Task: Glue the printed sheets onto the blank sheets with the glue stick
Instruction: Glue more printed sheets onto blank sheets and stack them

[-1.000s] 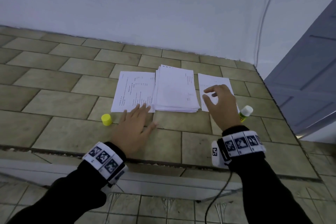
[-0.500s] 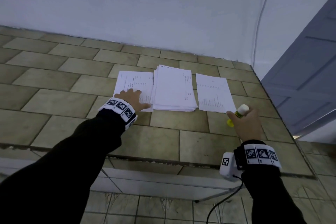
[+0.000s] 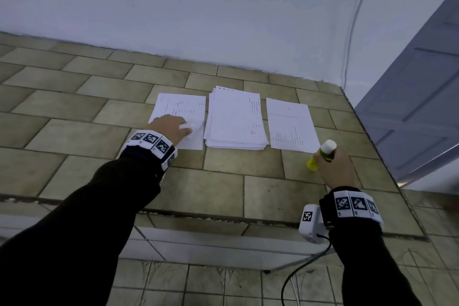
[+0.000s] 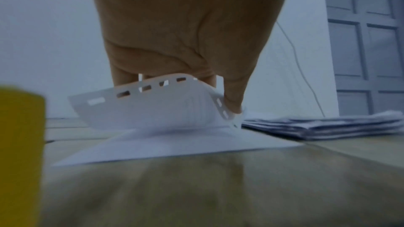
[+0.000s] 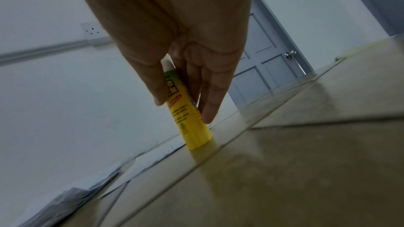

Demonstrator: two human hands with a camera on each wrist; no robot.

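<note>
At the far left of the left wrist view we see a blurred yellow cap (image 4: 20, 153) standing on the tiled table (image 3: 74, 136), near the corner of the left printed sheet (image 3: 188, 109). On that sheet rests our left hand (image 3: 171, 126); its grip is closed on the paper, thumb and fingers pinching a lifted near portion so that the sheet curls upward in a bowed fold while the rest lies flat on the table. In the wrist view the raised paper shows small printed marks along its curled edge. Just beside this sheet, to the right, lies the stack of sheets (image 3: 236, 119), squared roughly and several layers thick, with print showing along its right margin. Right of the stack, close but apart from it, lies the right printed sheet (image 3: 290, 124), flat on the table with lines of text across it. At the near right corner of that sheet we find our right hand (image 3: 332, 169), its grip closed around the glue stick (image 3: 323, 154): thumb on one side, fingers on the other, holding the yellow barrel. The stick is tilted, its yellow base touching the table and its white end pointing up and away. Further right stands a grey panelled door (image 3: 422, 97).
</note>
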